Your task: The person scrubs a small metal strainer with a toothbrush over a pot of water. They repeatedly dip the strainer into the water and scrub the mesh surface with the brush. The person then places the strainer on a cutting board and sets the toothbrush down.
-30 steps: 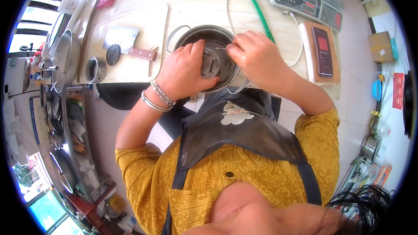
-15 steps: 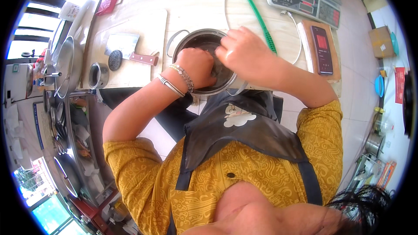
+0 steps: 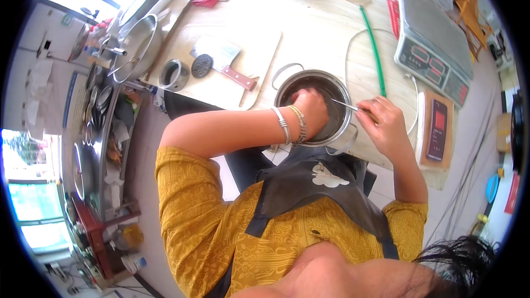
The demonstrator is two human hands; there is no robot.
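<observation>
A round metal pot (image 3: 338, 120) with two loop handles stands at the near edge of the table. My left hand (image 3: 311, 111), with bracelets at its wrist, reaches down inside it. Those fingers are curled, and whatever they hold is hidden. Over the pot's right rim, my right hand (image 3: 382, 120) pinches a slim metal tool (image 3: 343, 104) with a brownish handle. Its tip points left into the pot, close to my left hand; its exact kind is unclear.
Left of the pot, a cleaver (image 3: 238, 77) and a dark perforated disc (image 3: 202, 65) lie on a cutting board (image 3: 265, 60) near a metal cylinder (image 3: 174, 74). A green-handled swatter (image 3: 373, 49), a scale (image 3: 433, 44) and a phone (image 3: 438, 131) are to the right.
The view has shifted, so the table things sit farther right and lower. My right hand has drawn back from inside the pot to its right rim, and the slim tool now shows.
</observation>
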